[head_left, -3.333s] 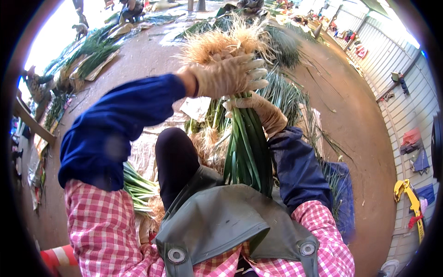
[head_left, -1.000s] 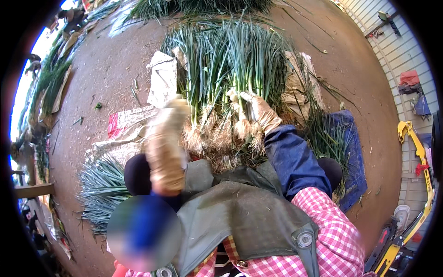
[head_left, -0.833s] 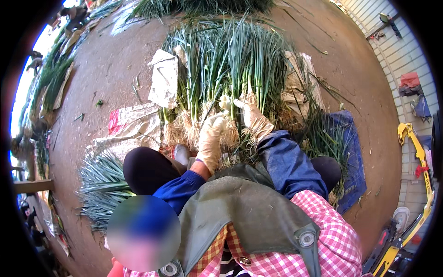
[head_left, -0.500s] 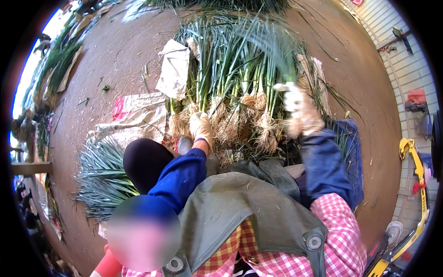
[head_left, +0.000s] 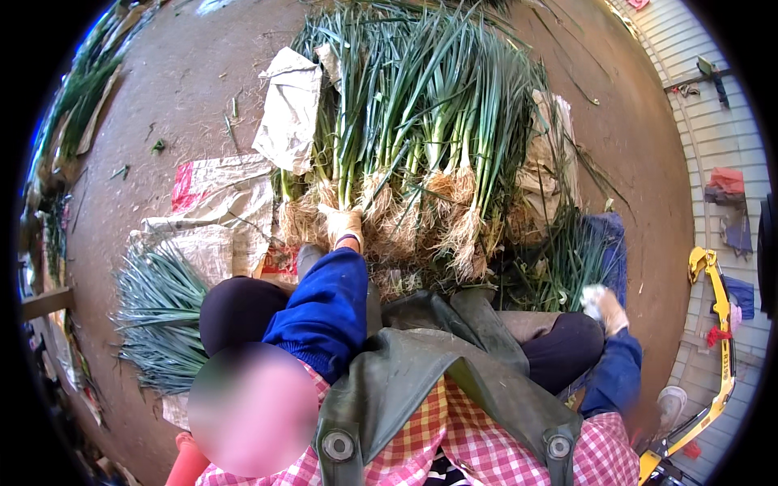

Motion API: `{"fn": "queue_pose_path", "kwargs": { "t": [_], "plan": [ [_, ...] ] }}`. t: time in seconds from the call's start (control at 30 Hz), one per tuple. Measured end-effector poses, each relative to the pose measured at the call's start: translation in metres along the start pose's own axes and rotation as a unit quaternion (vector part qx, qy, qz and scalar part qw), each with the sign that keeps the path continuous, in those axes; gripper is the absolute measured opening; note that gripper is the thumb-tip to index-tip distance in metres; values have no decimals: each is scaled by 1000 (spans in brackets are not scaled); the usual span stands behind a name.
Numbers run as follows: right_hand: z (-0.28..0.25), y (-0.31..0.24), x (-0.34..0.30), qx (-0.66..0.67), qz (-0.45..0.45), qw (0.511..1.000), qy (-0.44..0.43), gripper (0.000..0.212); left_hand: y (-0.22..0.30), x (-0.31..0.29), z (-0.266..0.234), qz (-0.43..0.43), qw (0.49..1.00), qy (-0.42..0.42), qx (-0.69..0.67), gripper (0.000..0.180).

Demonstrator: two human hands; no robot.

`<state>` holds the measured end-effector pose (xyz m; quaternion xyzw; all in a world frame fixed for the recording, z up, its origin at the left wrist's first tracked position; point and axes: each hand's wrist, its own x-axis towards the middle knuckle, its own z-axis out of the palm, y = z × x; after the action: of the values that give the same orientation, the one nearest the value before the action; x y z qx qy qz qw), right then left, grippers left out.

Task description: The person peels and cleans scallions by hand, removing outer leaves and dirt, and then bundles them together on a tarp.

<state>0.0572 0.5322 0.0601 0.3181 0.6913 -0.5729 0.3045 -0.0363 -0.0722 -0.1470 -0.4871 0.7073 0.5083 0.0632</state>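
Observation:
A wide row of leeks [head_left: 454, 105] lies before me, green leaves pointing away and tangled pale roots [head_left: 468, 243] toward me. My left hand [head_left: 346, 227], in a dirty pale glove, is closed round the root end of some stalks at the row's left part. Off to the right, my gloved right hand [head_left: 606, 308] rests low beside my knee. It is by the near edge of a loose heap of leeks [head_left: 571, 267]; its fingers are too blurred to show whether they hold anything.
Another heap of leeks [head_left: 158, 316] sits to my left beside a pale sack [head_left: 231, 194]. A white sack [head_left: 289, 109] covers the row's left edge. Blue cloth [head_left: 616, 243] lies under the right heap. A yellow jointed metal arm [head_left: 720, 316] stands at far right.
My right hand, which held leeks upright at the row's right end, has swung down and right to the heap by my knee. My left hand stays at the roots.

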Motion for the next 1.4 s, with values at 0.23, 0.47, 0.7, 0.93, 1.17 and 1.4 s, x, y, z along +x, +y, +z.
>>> {"fn": "queue_pose_path", "kwargs": {
  "t": [0.23,0.47,0.7,0.93,1.17,1.4],
  "plan": [
    [317,-194,41,-173,-202,923,-277,48,-11,23,12,13,961,-34,-274,67],
    [497,-141,206,-99,-150,984,-2,102,28,-15,16,33,867,-85,-490,74],
    [507,-141,196,121,-97,968,-200,37,9,-6,61,16,810,-105,-577,53],
    [456,-157,147,199,8,910,-364,27,67,-105,45,17,838,-151,-524,21],
    [350,-200,35,220,-158,897,-349,39,134,-233,14,119,709,-390,-576,32],
    [285,-171,59,82,-153,974,-147,17,113,-201,35,224,790,-528,-218,37]
  ]
}}
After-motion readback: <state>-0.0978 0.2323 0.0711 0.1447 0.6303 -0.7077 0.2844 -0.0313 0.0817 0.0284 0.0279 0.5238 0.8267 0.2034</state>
